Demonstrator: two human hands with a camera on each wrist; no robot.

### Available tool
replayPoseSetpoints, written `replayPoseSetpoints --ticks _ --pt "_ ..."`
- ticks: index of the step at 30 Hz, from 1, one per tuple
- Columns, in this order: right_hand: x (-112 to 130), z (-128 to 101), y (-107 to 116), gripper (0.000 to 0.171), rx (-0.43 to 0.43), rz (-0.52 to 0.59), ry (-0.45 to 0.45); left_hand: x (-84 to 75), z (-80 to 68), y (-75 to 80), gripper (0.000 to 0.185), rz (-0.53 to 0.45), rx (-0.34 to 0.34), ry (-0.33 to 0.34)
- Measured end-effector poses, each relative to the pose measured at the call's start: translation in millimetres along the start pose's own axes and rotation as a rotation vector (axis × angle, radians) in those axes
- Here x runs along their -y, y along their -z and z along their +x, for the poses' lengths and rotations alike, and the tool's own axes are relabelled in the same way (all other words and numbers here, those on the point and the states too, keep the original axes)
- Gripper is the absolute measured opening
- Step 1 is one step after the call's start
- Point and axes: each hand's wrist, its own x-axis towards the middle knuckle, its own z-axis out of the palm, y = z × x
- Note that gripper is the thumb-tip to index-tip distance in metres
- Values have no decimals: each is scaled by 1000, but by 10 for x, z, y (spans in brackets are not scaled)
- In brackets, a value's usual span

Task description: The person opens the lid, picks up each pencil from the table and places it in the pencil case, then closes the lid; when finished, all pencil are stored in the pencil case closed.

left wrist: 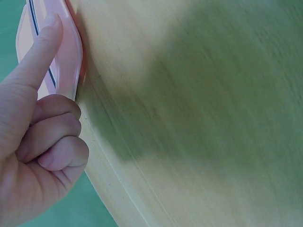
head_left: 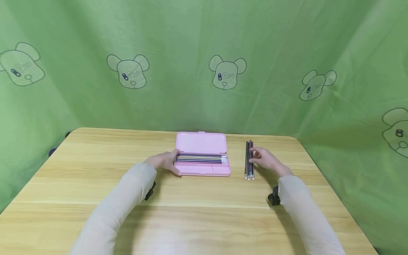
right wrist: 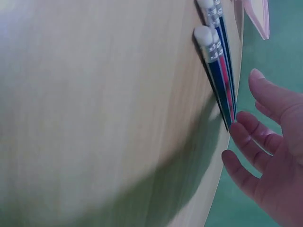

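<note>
A pink pencil case lies with its lid laid back behind it, and several striped pencils fill its rear compartment. At its left end my left hand grips the case, thumb toward the front corner. In the left wrist view the thumb lies along the pink case while the lower fingers are curled. To the right of the case, several dark pencils lie in a bunch, white erasers toward me. Over them my right hand has its fingers parted and loosely bent; whether the fingertips touch the pencils is unclear.
The case and pencils rest on a light wooden table, toward its far edge. Behind and at the sides hangs a green curtain printed with bear heads. A small black device is on my right wrist.
</note>
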Motion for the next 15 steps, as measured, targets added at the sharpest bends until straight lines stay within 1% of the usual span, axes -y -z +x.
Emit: replayPoseSetpoints --ticks 8,15 --pt "-50 -31 -6 63 76 40 -84 -4 5 -9 93 -2 -5 13" --pt "-60 -4 0 70 103 54 -111 -1 3 -7 94 -4 -6 19"
